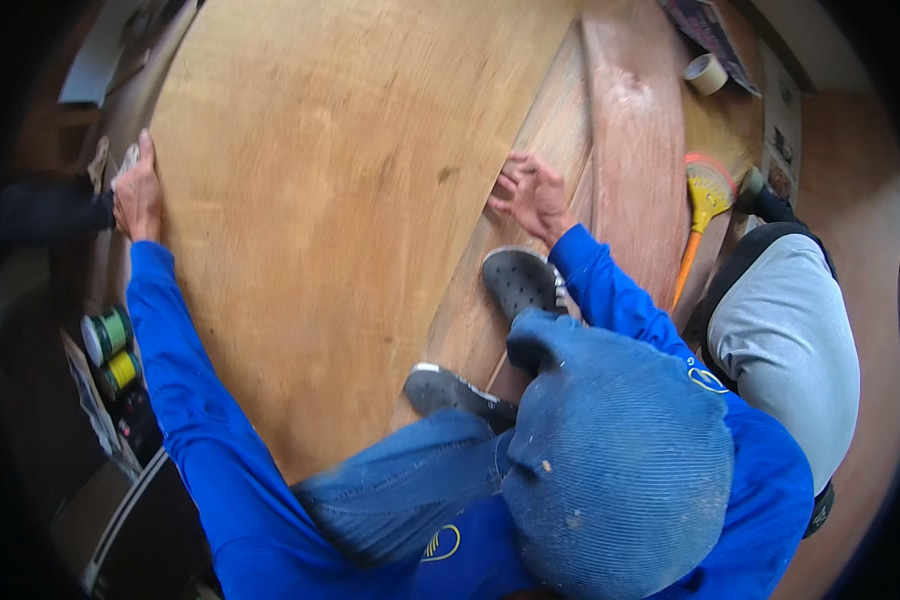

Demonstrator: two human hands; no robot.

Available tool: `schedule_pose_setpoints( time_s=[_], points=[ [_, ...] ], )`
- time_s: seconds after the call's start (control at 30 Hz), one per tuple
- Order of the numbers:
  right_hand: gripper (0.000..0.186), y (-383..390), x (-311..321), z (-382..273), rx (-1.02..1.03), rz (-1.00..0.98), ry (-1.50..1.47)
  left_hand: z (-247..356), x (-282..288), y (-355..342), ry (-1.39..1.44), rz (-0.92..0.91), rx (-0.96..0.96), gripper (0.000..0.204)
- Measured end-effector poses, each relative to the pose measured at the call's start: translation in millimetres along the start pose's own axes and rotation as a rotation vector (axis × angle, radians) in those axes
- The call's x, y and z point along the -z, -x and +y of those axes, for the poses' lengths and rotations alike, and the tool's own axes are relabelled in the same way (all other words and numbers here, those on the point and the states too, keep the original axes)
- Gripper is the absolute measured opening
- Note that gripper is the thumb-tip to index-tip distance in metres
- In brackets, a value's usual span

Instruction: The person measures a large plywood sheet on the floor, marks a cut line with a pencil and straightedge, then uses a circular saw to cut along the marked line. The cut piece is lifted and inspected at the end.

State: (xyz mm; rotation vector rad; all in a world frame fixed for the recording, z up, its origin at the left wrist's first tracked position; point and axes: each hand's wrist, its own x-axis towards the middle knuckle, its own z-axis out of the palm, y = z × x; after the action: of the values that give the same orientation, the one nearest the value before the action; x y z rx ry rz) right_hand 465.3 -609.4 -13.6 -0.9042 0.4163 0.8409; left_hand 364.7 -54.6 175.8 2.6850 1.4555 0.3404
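Reddish boards (635,150) adjoin the wooden sheet (320,210); I see the left hand (138,195) clasping its left edge, the right hand (537,200) half-uncurled by its right

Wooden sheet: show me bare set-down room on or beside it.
Bare: the middle of the sheet, between left hand and right hand; the reddish plank, left of the yellow-headed tool. Crowded: the sheet's lower right edge, with gray clogs.

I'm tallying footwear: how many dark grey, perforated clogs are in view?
2: one dark grey clog below the right hand, the second clog lower left, by the edge of the large tan wooden sheet. Others may be hidden.
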Motion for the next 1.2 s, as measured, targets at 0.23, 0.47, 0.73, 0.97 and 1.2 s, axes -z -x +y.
schedule_pose_setpoints(
  time_s=[0.23, 0.47, 0.73, 0.97, 1.2],
  points=[
    [0.039, 34, 10, -20, 0.122, -0.148, 0.027, -32, 32, -20, 0.075, -0.002, 0.044, 0.113],
    [0.022, 97, 36, -32, 0.324, -0.262, 0.171, -44, 32, 28, 0.249, -0.054, -0.145, 0.098],
    [0.026, 120, 77, -15, 0.274, -0.125, 0.3, -20, -34, 64, 0.162, -0.192, -0.006, 0.09],
    [0.032, 156, 153, -59, 0.672, 0.432, 1.371, -32, -96, 72, 0.291, -0.267, 0.018, 0.084],
    [0.064, 216, 228, -68, 0.212, 1.057, 1.665, -49, -165, 76, 0.394, -0.329, -0.052, 0.081]
  ],
)
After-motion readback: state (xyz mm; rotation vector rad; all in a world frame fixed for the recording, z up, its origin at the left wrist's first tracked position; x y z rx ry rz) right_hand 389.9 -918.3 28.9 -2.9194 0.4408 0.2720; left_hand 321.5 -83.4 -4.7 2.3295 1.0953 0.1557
